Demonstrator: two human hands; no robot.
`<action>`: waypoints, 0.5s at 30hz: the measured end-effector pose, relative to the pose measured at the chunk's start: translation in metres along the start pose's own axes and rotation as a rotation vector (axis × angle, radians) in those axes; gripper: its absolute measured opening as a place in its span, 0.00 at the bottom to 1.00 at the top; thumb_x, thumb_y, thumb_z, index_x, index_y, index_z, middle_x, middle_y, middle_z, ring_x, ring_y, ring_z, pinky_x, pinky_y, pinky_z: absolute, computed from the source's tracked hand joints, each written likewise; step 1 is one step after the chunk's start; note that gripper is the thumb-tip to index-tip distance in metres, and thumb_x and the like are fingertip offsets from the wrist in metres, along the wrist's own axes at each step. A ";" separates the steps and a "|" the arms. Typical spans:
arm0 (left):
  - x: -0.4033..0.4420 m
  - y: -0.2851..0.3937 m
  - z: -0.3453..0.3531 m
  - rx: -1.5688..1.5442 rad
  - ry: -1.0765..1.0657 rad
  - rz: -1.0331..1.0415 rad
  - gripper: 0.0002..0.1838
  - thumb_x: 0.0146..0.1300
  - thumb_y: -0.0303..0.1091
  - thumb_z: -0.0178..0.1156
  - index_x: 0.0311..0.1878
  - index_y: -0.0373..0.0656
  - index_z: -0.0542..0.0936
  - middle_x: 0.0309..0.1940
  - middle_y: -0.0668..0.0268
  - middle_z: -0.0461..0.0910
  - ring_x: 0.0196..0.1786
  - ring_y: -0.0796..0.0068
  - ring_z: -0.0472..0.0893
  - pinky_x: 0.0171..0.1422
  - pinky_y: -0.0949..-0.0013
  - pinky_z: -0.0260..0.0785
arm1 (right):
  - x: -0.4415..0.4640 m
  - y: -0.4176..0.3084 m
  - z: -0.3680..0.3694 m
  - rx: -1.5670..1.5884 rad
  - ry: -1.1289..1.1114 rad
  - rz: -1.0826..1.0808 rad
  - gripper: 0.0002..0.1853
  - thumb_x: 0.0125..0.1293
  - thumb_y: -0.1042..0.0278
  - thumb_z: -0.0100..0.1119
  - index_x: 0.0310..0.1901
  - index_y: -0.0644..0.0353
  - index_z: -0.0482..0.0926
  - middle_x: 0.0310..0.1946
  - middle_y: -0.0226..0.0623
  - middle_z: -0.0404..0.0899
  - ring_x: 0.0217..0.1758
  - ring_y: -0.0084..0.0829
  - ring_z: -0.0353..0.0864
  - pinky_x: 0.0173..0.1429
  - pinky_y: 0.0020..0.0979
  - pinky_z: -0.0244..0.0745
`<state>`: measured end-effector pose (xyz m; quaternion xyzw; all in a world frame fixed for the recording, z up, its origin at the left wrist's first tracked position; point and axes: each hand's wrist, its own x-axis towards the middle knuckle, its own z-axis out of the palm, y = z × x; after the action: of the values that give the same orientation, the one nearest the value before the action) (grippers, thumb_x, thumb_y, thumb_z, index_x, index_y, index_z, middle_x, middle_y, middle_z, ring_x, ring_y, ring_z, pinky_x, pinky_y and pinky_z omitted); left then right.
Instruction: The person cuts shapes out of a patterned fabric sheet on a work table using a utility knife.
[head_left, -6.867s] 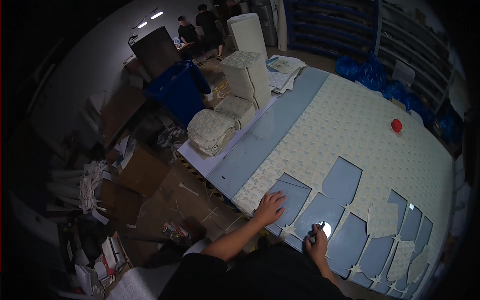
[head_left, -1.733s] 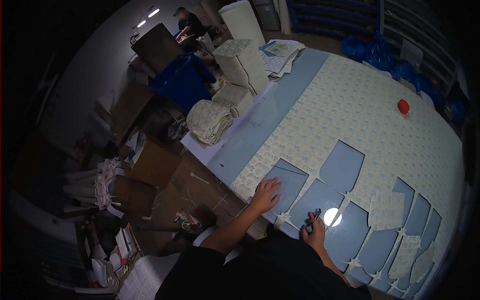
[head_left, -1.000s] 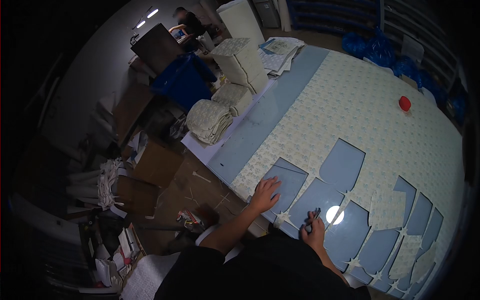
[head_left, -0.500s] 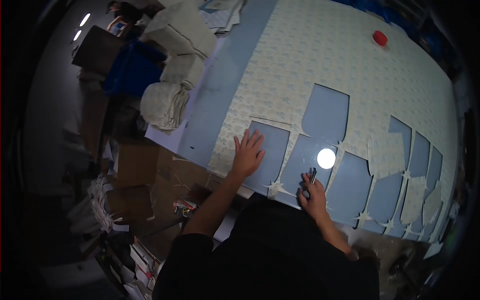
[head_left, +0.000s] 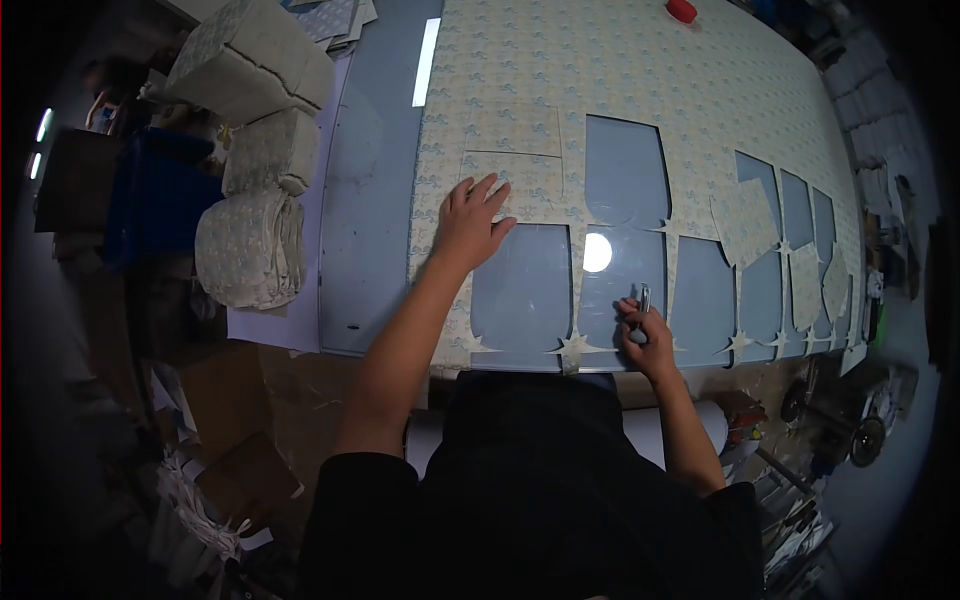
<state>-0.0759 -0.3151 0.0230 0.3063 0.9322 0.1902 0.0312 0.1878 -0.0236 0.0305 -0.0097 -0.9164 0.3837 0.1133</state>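
Observation:
My left hand (head_left: 470,225) lies flat with fingers spread on the patterned sheet (head_left: 520,85), just beyond a cut-out opening. Thin cut lines cross the sheet past its fingertips. In my right hand (head_left: 650,342) is a slim utility knife (head_left: 645,298), its metallic end pointing away from me; the blade is too small to make out. That hand hovers over or rests on the blue-grey tabletop (head_left: 625,270), showing through another opening; I cannot tell which. Narrow star-shaped scraps (head_left: 575,346) of the sheet remain between openings. Loose cut pieces (head_left: 745,225) lie to the right.
Stacks of folded patterned material (head_left: 250,245) stand along the left side. Behind them is a blue bin (head_left: 155,200). A red round object (head_left: 682,11) sits on the sheet's far part. Cardboard boxes (head_left: 215,400) are on the floor at left. The table's near edge touches my front.
My view has turned and shifted. My left hand has moved from the opening's edge farther onto the patterned sheet. The right hand still holds the utility knife over a near opening.

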 end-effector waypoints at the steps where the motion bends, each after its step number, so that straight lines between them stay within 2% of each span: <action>1: 0.002 -0.006 -0.004 -0.027 -0.023 0.033 0.34 0.71 0.49 0.65 0.77 0.51 0.71 0.79 0.60 0.64 0.77 0.49 0.63 0.82 0.41 0.53 | 0.002 0.000 0.004 -0.011 -0.001 0.010 0.15 0.60 0.80 0.66 0.49 0.59 0.85 0.51 0.42 0.88 0.54 0.44 0.87 0.59 0.40 0.81; 4: 0.007 -0.027 -0.007 -0.166 0.053 0.045 0.34 0.67 0.48 0.69 0.75 0.51 0.74 0.78 0.57 0.65 0.75 0.50 0.65 0.80 0.42 0.56 | 0.017 -0.009 0.007 -0.031 0.063 0.144 0.14 0.60 0.78 0.68 0.48 0.58 0.85 0.46 0.41 0.87 0.47 0.45 0.84 0.52 0.41 0.80; 5: 0.008 -0.033 -0.007 -0.179 0.082 0.035 0.35 0.66 0.52 0.70 0.74 0.51 0.75 0.78 0.55 0.63 0.78 0.48 0.61 0.83 0.42 0.51 | 0.029 -0.003 0.010 -0.043 0.069 0.147 0.14 0.60 0.78 0.68 0.48 0.58 0.85 0.46 0.41 0.87 0.47 0.45 0.84 0.52 0.41 0.80; 7: 0.012 -0.045 -0.004 -0.127 0.119 0.042 0.36 0.66 0.55 0.70 0.75 0.52 0.75 0.80 0.54 0.61 0.81 0.47 0.58 0.85 0.43 0.48 | 0.055 0.013 0.021 -0.148 0.024 0.109 0.19 0.60 0.76 0.69 0.55 0.57 0.83 0.45 0.41 0.86 0.49 0.47 0.83 0.55 0.42 0.79; 9: 0.010 -0.055 -0.004 -0.052 0.150 0.034 0.38 0.65 0.57 0.70 0.75 0.53 0.75 0.81 0.53 0.59 0.83 0.46 0.55 0.86 0.43 0.45 | 0.104 -0.005 0.032 -0.124 0.055 0.009 0.28 0.62 0.78 0.68 0.65 0.55 0.81 0.40 0.38 0.82 0.44 0.42 0.84 0.52 0.37 0.79; 11: 0.010 -0.059 -0.001 -0.034 0.065 0.046 0.40 0.64 0.61 0.69 0.76 0.55 0.75 0.83 0.55 0.57 0.86 0.46 0.50 0.88 0.43 0.39 | 0.147 -0.014 0.046 -0.076 0.002 0.043 0.30 0.60 0.70 0.72 0.65 0.56 0.77 0.46 0.43 0.83 0.53 0.50 0.81 0.60 0.45 0.77; 15: 0.010 -0.059 0.001 -0.036 0.066 0.066 0.40 0.63 0.62 0.70 0.75 0.57 0.76 0.83 0.57 0.58 0.86 0.46 0.50 0.88 0.41 0.39 | 0.190 -0.014 0.073 -0.109 0.020 -0.066 0.30 0.59 0.66 0.75 0.64 0.58 0.78 0.50 0.44 0.82 0.57 0.50 0.79 0.63 0.45 0.75</action>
<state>-0.1169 -0.3527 0.0008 0.3299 0.9185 0.2180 -0.0005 -0.0124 -0.0645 0.0291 0.0105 -0.9346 0.3291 0.1345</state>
